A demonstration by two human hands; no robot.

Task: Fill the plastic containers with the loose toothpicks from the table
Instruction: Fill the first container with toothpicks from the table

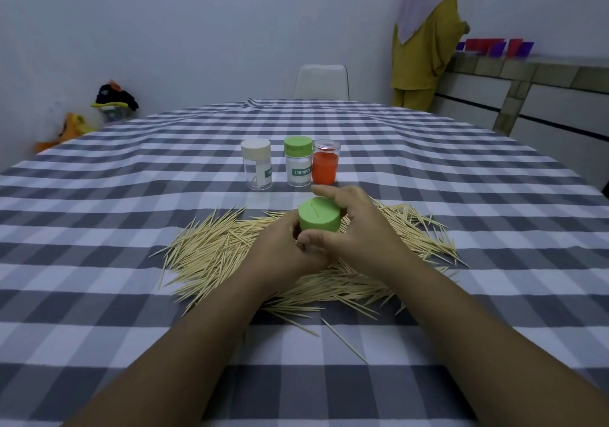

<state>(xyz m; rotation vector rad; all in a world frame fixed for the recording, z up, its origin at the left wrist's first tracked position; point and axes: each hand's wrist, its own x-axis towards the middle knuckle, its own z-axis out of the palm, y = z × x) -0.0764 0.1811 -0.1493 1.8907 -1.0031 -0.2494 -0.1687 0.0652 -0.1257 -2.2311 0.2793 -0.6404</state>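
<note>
Four containers were in view. Three stood in a row on the checked cloth, past the toothpicks: a white-capped jar on the left, a green-capped jar in the middle, and an orange jar under a clear cover on the right, the last two touching or nearly so. The fourth, the green jar, was in my hands above the middle of the pile.

My left hand curled round that jar's body from the left, hiding all but the cap. My right hand held it from the right, thumb pressed low at the front, forefinger arched over the cap's far edge. The cap was on, with a thin slit across its top. I could not tell what was inside.

The white-capped jar was clear and held one or two toothpicks at most. The middle jar's contents were hidden behind its label, which read "TOOTHPICK"; the left jar's label showed only "TOOT".

The loose toothpicks, too many to count, lay in one wide heap under and around my hands, a few strays nearer me.

A white chair stood at the far end, and a person in yellow stood at a counter.
</note>
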